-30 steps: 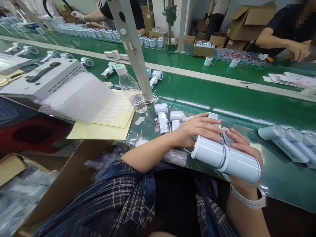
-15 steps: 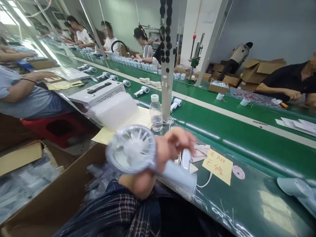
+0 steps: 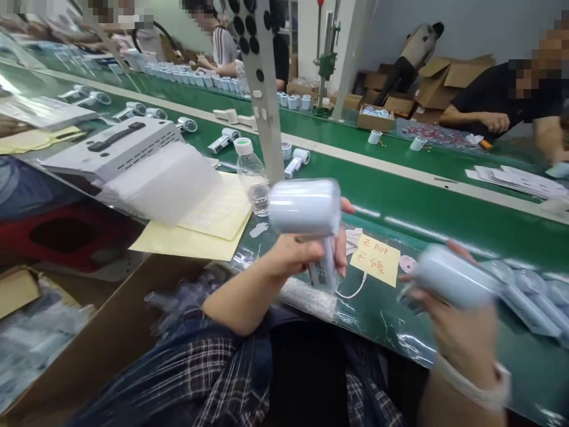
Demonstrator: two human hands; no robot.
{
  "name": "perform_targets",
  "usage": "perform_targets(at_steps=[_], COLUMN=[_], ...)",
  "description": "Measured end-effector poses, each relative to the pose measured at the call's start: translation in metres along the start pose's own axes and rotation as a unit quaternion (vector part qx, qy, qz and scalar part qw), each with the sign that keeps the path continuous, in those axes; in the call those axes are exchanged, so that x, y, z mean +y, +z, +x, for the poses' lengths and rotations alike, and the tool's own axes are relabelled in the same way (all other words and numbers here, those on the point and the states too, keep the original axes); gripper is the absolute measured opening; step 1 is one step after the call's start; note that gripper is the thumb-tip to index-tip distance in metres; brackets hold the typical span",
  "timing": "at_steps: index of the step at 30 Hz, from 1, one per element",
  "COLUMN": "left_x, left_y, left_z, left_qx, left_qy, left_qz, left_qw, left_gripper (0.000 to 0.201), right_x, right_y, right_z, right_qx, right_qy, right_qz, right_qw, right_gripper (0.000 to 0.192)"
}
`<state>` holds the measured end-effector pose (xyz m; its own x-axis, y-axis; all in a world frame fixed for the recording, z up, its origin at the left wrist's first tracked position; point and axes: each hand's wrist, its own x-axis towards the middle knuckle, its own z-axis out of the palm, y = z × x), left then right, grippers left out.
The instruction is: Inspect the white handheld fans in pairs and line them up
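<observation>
The left hand [image 3: 297, 255] is clamped on a pale-blue plastic handheld fan [image 3: 306, 207]; the right hand [image 3: 448, 320] is clamped on a blurred second pale-blue fan [image 3: 448, 276], best kept steady above the green counter [image 3: 444, 207].

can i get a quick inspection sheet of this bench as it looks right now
surface: green belt, shiny with glare.
job's things: white handheld fan in the left hand; second white fan, blurred, in the right hand; more fans lying at right.
clutter: water bottle, yellow sheets, yellow handwritten note, grey machine.
hands: both shut, one fan each.
cables: thin white cable under the left fan.
surroundings: co-workers seated along the far belt, cardboard boxes behind.
</observation>
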<state>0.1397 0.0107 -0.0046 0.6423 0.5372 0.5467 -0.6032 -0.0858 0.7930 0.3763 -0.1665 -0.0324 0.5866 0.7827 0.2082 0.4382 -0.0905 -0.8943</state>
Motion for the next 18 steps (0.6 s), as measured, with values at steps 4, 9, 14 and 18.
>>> perform_targets(at_steps=[4,9,14,18], left_x=[-0.048,-0.082,-0.050,-0.030], left_y=[0.040,0.070,0.008,-0.071], left_z=[-0.003,-0.004,0.004,0.005], left_qx=[0.126,0.133,-0.072,0.037], left_qy=[0.040,-0.042,-0.221,-0.177], left_qz=[0.037,0.063,0.277,0.551], left_qw=[0.990,0.988,0.932,0.815], left_gripper=[0.110,0.114,0.100,0.044], right_x=[-0.011,-0.007,0.036,0.093], right_y=[0.063,0.058,-0.019,-0.066], right_z=[-0.011,-0.005,0.036,0.055], right_qx=[-0.075,-0.196,-0.079,-0.030], right_qy=[-0.016,-0.061,0.012,0.044], right_qz=[0.156,0.069,-0.246,-0.440], right_qw=[0.985,0.976,0.966,0.896], right_gripper=[0.135,0.143,0.118,0.093])
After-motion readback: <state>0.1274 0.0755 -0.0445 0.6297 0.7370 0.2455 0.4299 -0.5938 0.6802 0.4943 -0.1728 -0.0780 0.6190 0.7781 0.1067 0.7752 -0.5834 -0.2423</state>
